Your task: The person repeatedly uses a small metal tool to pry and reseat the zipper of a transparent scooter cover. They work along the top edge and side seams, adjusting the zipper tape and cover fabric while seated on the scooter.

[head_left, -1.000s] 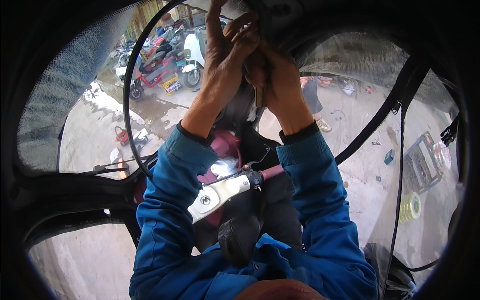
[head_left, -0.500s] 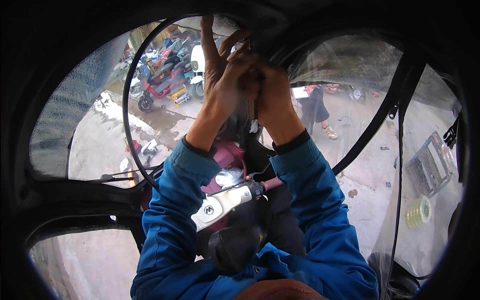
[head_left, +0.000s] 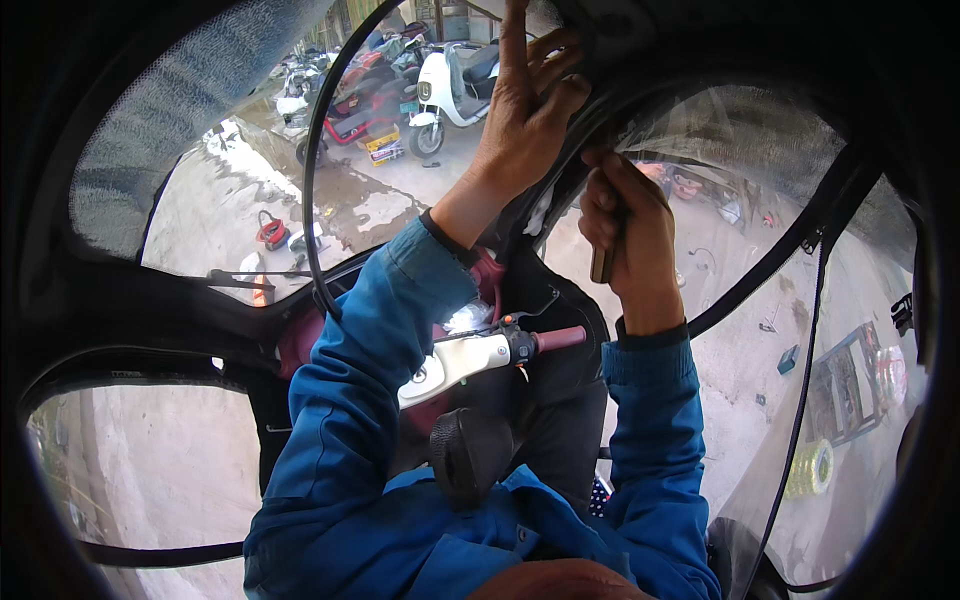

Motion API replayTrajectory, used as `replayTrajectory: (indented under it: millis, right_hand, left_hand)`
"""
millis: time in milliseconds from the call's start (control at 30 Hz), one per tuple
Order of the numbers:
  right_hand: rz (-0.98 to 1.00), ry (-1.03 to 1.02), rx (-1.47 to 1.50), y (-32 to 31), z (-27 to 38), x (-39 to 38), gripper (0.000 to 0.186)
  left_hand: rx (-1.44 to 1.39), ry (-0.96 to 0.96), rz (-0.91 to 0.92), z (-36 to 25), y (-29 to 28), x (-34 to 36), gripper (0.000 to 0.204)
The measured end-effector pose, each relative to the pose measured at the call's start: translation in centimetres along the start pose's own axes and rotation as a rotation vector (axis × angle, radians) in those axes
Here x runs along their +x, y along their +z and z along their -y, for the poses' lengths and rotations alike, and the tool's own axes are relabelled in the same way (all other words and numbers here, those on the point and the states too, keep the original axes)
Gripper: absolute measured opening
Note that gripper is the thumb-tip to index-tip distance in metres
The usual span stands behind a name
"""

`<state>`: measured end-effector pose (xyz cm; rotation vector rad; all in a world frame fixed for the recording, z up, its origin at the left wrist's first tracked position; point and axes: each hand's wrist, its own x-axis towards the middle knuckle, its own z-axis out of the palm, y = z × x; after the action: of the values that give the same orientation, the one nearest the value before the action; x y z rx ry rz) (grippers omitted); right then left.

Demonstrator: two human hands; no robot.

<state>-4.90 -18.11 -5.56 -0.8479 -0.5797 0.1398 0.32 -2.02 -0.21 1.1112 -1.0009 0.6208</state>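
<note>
Black canopy edge [head_left: 640, 60] pressed by spread left hand [head_left: 525, 110], right hand [head_left: 625, 225] fisted round slim tool [head_left: 603, 262]

the canopy [head_left: 760, 60] is matt black cloth with clear, glossy plastic windows [head_left: 760, 160]. the handlebar housing [head_left: 455, 362] is smooth white plastic. the sleeves [head_left: 370, 400] are blue cloth.

Wet concrete ground [head_left: 400, 205] outside had parked scooters [head_left: 450, 85], a red cable coil [head_left: 271, 231], and a yellow-green tape roll [head_left: 808, 468] on it.
</note>
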Motion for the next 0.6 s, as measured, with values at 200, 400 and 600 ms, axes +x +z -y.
replayTrajectory:
  millis: [200,400,600]
  right_hand:
    - [-0.131,0.077,-0.065,-1.9,-1.5,-7.2,0.028]
    - [-0.05,0.24,-0.169,-2.7,-1.8,-12.3,0.025]
    - [-0.002,0.362,-0.466,-4.2,-1.8,-17.0,0.024]
  left_hand:
    - [0.26,-0.018,-0.007,-1.2,-0.2,0.1,0.081]
    - [0.215,-0.036,-0.089,-2.9,-1.7,1.3,0.068]
    - [0.283,-0.237,-0.104,-5.2,0.3,-1.0,0.064]
